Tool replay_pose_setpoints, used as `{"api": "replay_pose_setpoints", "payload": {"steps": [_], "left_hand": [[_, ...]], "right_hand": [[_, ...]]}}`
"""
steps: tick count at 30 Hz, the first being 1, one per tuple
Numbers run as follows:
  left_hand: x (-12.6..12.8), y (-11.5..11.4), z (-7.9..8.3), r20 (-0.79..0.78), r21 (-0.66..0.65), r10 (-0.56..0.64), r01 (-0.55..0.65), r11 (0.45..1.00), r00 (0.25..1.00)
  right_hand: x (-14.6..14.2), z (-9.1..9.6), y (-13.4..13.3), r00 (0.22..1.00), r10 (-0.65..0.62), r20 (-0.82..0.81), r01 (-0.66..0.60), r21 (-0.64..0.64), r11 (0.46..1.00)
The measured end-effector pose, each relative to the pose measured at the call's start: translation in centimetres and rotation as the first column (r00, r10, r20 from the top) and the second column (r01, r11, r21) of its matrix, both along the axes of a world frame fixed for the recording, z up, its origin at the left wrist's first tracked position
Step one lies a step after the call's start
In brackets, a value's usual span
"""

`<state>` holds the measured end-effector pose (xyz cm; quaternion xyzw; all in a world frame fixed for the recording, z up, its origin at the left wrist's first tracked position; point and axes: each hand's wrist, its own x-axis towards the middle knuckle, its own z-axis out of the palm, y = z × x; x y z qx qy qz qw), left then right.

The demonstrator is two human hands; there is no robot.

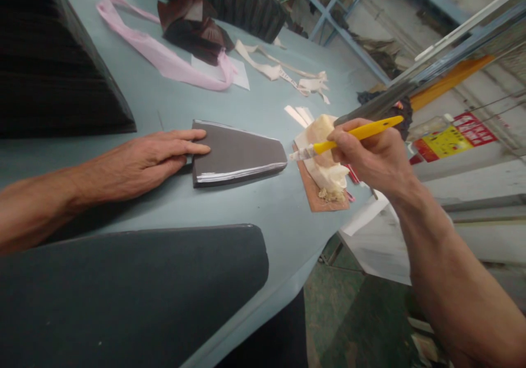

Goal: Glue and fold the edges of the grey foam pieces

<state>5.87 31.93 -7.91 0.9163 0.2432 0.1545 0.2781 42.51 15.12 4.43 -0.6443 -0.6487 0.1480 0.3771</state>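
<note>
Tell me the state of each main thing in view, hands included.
Left hand: extended, touching the wide end of the tapered gray piece.
Tapered gray piece: flat, white streaks along both long edges.
Right hand: closed around the yellow brush.
Yellow brush: held, bristles whitish.
Pink strip: loosely curved.
Cream strips: loosely tangled.
Cream bundle: crumpled.
Near dark panel: lying flat.

You're in a workshop: beyond the brush in your right hand stands a blue rack, its blurred load perhaps scraps; left of that grip, stacked dark pieces.
</note>
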Motion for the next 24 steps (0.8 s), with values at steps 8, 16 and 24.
{"api": "replay_pose_setpoints", "payload": {"steps": [8, 16, 24], "left_hand": [[-0.1, 0.0, 0.1, -0.015, 0.006, -0.009, 0.010, 1.000, 1.000], [0.2, -0.2, 0.3, -0.032, -0.009, 0.006, -0.006, 1.000, 0.999], [0.2, -0.3, 0.6, -0.037, -0.030, 0.011, -0.012, 0.999, 0.999]], "right_hand": [[-7.1, -1.8, 1.2, 0.959, 0.261, -0.110, -0.261, 0.017, 0.965], [-2.4, -3.1, 0.7, 0.989, 0.150, 0.016, -0.149, -0.050, 0.988], [-0.8, -2.1, -0.7, 0.997, -0.065, 0.048, 0.062, 0.050, 0.997]]}}
